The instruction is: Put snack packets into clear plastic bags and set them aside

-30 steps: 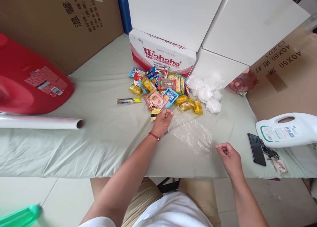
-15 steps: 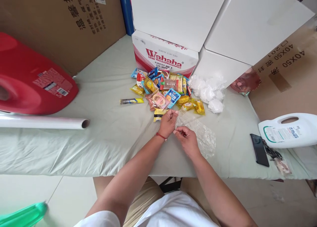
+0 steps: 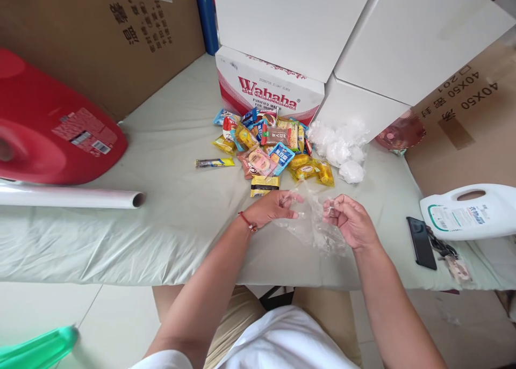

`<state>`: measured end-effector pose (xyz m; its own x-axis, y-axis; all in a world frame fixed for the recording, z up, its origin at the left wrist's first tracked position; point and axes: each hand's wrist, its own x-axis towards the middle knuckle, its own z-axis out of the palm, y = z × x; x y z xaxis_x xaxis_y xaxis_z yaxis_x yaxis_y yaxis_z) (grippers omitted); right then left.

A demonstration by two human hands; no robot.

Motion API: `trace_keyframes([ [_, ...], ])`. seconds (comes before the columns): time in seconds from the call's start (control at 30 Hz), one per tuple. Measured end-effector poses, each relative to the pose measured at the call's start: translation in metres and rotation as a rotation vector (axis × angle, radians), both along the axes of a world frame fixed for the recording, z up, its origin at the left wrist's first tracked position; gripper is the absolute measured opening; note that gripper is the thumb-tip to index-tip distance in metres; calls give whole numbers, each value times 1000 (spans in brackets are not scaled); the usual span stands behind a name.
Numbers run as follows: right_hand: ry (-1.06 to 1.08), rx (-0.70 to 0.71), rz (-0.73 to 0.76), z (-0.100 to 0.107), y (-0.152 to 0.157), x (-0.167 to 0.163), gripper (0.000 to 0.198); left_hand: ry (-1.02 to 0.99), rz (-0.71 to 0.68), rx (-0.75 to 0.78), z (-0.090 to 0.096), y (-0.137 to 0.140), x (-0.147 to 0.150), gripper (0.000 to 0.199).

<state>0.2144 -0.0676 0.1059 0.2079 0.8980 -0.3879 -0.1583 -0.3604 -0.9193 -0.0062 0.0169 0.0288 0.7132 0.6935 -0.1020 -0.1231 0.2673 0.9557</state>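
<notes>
A clear plastic bag is stretched between my two hands over the table's front half. My left hand, with a red cord bracelet at the wrist, holds the bag's left side; its thumb and fingers are curved and partly covered by the film. On the other side my right hand pinches the bag with bent fingers. Just beyond lies a pile of wrapped snacks: a yellow-and-black packet nearest my left hand, a pink packet, a blue packet and several yellow ones.
A narrow snack stick lies left of the pile, and crumpled clear bags sit to its right. A Wahaha carton stands behind. At left are a red jug and a white roll; at right, a white bottle and phone.
My hands have moved apart, the right one further right and the left one slightly left. The plastic bag is now spread wider between them. The snacks have stayed put.
</notes>
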Motion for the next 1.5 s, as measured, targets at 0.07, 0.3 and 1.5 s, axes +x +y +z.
trace_keyframes([
  [0.07,4,-41,6,8,-4,13,26,85,-7,11,2,-5,-11,45],
  [0.3,201,-80,36,6,-12,21,22,117,480,-180,13,-38,-26,33],
  [1.5,28,-117,160,-66,-50,-34,101,1025,539,1219,-8,-116,-53,33],
])
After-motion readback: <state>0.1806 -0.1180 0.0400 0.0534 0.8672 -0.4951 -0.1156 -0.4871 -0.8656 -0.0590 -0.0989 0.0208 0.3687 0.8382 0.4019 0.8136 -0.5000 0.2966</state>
